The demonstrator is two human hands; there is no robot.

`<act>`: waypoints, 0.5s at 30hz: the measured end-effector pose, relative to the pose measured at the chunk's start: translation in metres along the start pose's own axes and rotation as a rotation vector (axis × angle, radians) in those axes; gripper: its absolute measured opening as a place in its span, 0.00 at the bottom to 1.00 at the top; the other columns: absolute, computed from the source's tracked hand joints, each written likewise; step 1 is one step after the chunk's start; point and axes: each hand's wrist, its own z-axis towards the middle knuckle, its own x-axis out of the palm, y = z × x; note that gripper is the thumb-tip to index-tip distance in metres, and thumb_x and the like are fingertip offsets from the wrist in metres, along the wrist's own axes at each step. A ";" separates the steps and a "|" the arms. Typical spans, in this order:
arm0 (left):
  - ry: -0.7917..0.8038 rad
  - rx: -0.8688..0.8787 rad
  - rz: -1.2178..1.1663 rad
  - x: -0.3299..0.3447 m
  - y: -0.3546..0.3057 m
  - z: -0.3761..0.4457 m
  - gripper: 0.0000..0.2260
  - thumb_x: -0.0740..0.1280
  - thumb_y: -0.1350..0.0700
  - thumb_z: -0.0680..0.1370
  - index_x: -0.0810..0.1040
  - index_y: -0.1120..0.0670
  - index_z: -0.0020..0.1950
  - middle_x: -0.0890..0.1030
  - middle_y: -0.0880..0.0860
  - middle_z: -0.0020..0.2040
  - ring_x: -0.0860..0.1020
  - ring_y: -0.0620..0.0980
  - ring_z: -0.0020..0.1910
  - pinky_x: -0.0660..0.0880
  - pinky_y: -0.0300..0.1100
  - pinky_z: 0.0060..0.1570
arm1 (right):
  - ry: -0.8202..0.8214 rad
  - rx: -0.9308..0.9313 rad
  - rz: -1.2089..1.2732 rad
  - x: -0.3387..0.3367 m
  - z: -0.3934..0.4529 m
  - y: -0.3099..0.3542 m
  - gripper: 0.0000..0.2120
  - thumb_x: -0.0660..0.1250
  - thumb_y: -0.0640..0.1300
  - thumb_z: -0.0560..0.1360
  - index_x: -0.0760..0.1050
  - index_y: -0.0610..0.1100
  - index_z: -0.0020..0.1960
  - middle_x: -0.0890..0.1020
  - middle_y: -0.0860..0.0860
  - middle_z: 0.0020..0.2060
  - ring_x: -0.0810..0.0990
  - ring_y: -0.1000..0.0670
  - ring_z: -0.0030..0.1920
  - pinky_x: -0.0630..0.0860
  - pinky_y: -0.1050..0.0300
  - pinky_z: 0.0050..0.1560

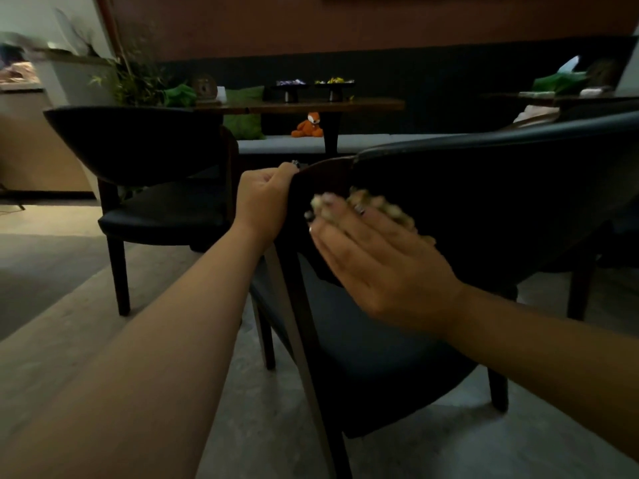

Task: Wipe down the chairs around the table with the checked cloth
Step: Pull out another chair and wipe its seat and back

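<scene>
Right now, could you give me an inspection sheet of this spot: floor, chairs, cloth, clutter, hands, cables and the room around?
Surface: pale floor under the chairs, dimly lit.
Job's things: near chair, dark curved back; checked cloth pressed against that back; second chair to the left, untouched.
Clutter: orange soft toy on the bench; two footed dishes on the table.
Hands: left hand grips the near chair's back end; right hand presses the cloth flat, fingers straight.
Cables: nothing seen.
Surroundings: green cushions, a leafy plant, reddish wall above.
</scene>
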 end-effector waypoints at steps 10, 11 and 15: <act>0.019 -0.002 0.026 -0.003 0.004 -0.002 0.17 0.64 0.54 0.76 0.69 0.54 0.27 0.68 0.50 0.25 0.65 0.48 0.25 0.60 0.41 0.27 | 0.032 0.035 0.126 -0.009 -0.009 -0.013 0.16 0.55 0.35 0.81 0.68 0.32 0.68 0.72 0.36 0.67 0.65 0.37 0.71 0.60 0.42 0.72; 0.034 -0.008 0.028 -0.004 0.004 -0.001 0.16 0.64 0.53 0.76 0.70 0.55 0.28 0.68 0.52 0.26 0.65 0.49 0.26 0.61 0.41 0.28 | -0.017 0.098 0.098 -0.012 -0.009 -0.023 0.17 0.55 0.35 0.82 0.67 0.33 0.69 0.69 0.36 0.68 0.63 0.38 0.71 0.58 0.42 0.73; 0.005 -0.009 0.058 -0.003 0.003 0.002 0.15 0.64 0.51 0.72 0.70 0.55 0.28 0.69 0.52 0.26 0.66 0.48 0.26 0.62 0.41 0.28 | -0.071 0.099 0.026 -0.012 -0.008 -0.023 0.16 0.58 0.36 0.81 0.70 0.35 0.68 0.72 0.39 0.66 0.66 0.39 0.70 0.61 0.45 0.72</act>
